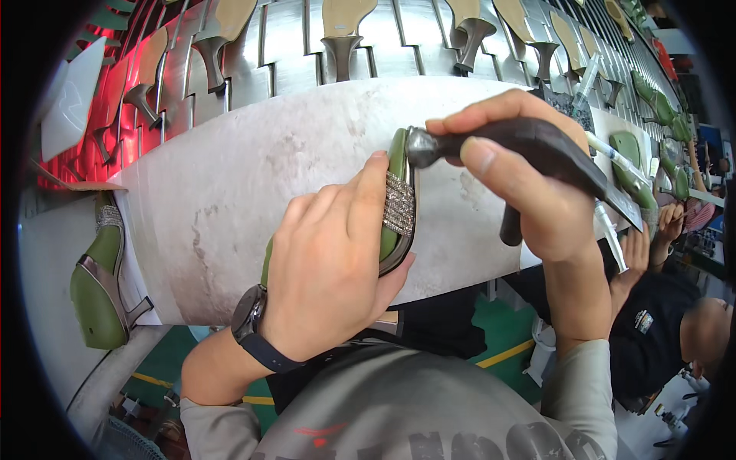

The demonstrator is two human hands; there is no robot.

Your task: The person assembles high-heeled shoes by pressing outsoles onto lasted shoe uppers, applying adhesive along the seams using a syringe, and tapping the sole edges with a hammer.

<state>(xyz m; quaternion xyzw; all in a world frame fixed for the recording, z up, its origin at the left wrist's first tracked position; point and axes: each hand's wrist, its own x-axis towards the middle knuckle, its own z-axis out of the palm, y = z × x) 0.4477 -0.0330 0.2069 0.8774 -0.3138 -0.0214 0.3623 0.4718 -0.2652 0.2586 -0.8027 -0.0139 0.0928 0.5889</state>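
Observation:
A green shoe with a glittering rhinestone band and a dark shiny sole edge lies on its side on the pale work surface. My left hand, wearing a dark watch, is wrapped over it and holds it down, hiding much of its body. In my right hand is a hammer with a dark head, gripped close round the head. Its round metal face is at the sole edge near the shoe's upper end; whether they touch I cannot tell.
Beyond the worktop runs a slatted metal conveyor carrying tan soles with heels. Another green shoe stands at the far left. To the right are syringes, more green shoes and a co-worker whose hands are close by.

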